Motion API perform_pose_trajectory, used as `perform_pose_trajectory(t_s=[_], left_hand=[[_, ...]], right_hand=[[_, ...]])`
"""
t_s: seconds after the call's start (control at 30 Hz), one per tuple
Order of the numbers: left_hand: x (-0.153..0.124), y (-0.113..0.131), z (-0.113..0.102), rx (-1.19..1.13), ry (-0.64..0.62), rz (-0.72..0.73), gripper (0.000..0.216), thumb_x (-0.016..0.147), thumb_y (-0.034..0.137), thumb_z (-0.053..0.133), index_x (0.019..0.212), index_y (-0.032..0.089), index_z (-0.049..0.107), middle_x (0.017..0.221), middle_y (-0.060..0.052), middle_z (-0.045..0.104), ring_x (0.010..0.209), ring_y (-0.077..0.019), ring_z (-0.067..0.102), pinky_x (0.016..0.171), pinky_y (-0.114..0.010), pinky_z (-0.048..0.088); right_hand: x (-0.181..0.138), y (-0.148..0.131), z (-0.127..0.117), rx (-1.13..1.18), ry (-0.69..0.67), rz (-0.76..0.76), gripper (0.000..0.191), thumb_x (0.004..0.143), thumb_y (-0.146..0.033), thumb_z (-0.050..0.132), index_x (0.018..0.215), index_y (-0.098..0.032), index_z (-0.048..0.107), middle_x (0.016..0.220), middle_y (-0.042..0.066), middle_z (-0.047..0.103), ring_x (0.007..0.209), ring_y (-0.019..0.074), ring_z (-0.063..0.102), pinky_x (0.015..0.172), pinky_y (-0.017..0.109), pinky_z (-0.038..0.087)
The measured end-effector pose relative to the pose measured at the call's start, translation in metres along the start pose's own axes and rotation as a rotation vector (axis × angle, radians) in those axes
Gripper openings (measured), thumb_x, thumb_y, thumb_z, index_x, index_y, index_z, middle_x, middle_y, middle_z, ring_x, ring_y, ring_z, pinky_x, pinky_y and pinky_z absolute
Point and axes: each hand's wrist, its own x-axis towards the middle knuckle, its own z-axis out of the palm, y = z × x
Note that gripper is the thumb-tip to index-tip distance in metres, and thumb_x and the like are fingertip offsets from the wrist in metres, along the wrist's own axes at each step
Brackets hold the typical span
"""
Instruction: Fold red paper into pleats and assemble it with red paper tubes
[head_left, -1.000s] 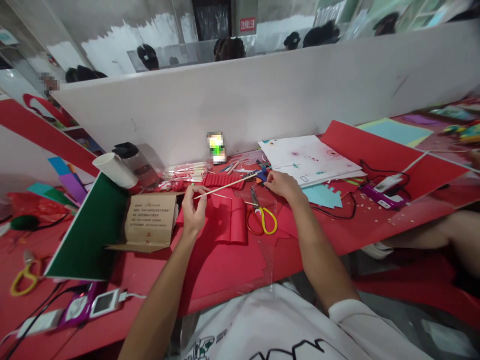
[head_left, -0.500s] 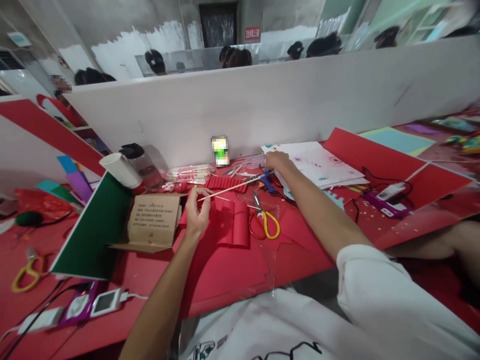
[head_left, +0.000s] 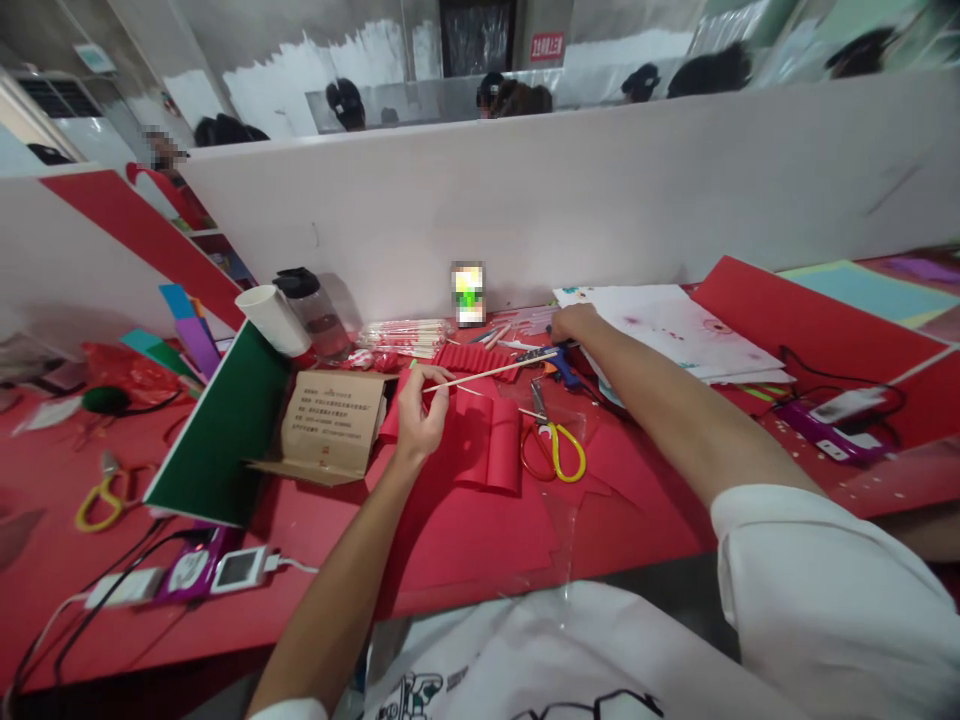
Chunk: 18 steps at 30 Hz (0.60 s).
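Observation:
My left hand (head_left: 421, 412) pinches one end of a thin wooden stick (head_left: 501, 371) that slants up to the right over folded red paper (head_left: 487, 440). My right hand (head_left: 576, 324) reaches to the far side of the table, fingers curled down by a blue glue gun (head_left: 556, 364) and the edge of white paper sheets (head_left: 675, 330); what it holds, if anything, is hidden. Yellow-handled scissors (head_left: 553, 448) lie between my arms.
A brown cardboard box (head_left: 334, 420), a green board (head_left: 225, 430), a white cup (head_left: 274, 320) and a dark-lidded bottle (head_left: 311, 310) sit at left. A bundle of sticks (head_left: 401, 338) lies by the white partition (head_left: 600, 200). Purple devices with cables (head_left: 840, 420) lie right; a second pair of scissors (head_left: 101, 495) lies far left.
My right hand moved from the scissors area up and away to the back of the table by the white sheets. The left hand kept holding the stick. The view shifted slightly.

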Motion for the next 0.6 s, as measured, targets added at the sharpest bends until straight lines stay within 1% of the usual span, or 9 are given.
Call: perform_pose_trajectory(t_s=[0.1,0.2,0.3,0.37,0.47,0.6], left_hand=[[0.001,0.000,0.000,-0.013,-0.003,0.017,0.012,0.095,0.031,0.052,0.088,0.022,0.054,0.092,-0.006,0.065,0.090,-0.0215,0.063,0.084,-0.037,0.049],[0.001,0.000,0.001,0.000,-0.007,0.009,0.014,0.095,0.033,0.052,0.088,0.022,0.054,0.092,-0.006,0.065,0.091,-0.0218,0.063,0.084,-0.037,0.049],[0.000,0.001,0.001,0.001,-0.009,0.008,0.013,0.095,0.033,0.052,0.088,0.022,0.054,0.093,-0.006,0.065,0.091,-0.0215,0.063,0.085,-0.037,0.049],[0.000,0.002,0.001,-0.005,-0.008,0.012,0.013,0.095,0.032,0.053,0.088,0.022,0.054,0.093,-0.006,0.065,0.090,-0.0211,0.062,0.084,-0.037,0.049],[0.000,0.002,0.001,0.007,-0.007,0.006,0.015,0.095,0.034,0.052,0.088,0.021,0.054,0.093,-0.007,0.065,0.090,-0.0215,0.063,0.084,-0.037,0.049],[0.000,0.001,0.000,0.031,-0.006,-0.010,0.017,0.095,0.037,0.052,0.087,0.022,0.053,0.092,-0.007,0.065,0.090,-0.0220,0.063,0.084,-0.038,0.050]], right_hand=[[0.002,-0.005,-0.003,-0.008,-0.012,0.000,0.059,0.071,-0.040,0.082,0.124,-0.017,0.072,0.134,0.018,0.066,0.128,0.0378,0.059,0.105,0.048,0.049],[0.001,-0.010,-0.003,-0.005,-0.021,0.009,0.057,0.069,-0.034,0.084,0.123,-0.018,0.073,0.133,0.018,0.066,0.126,0.0379,0.060,0.103,0.048,0.050],[-0.003,-0.011,-0.002,0.006,-0.006,-0.001,0.055,0.071,-0.032,0.082,0.123,-0.018,0.073,0.133,0.018,0.066,0.125,0.0368,0.061,0.103,0.048,0.050],[-0.006,-0.009,-0.001,0.019,0.016,-0.008,0.055,0.073,-0.034,0.080,0.125,-0.018,0.071,0.133,0.019,0.066,0.125,0.0364,0.061,0.103,0.048,0.049],[-0.010,-0.002,-0.002,0.042,0.061,-0.003,0.060,0.077,-0.038,0.078,0.130,-0.015,0.067,0.134,0.023,0.064,0.126,0.0371,0.060,0.102,0.048,0.048],[-0.013,0.003,-0.008,0.072,0.087,0.008,0.063,0.078,-0.038,0.077,0.134,-0.011,0.064,0.132,0.026,0.064,0.123,0.0373,0.062,0.099,0.046,0.048]])
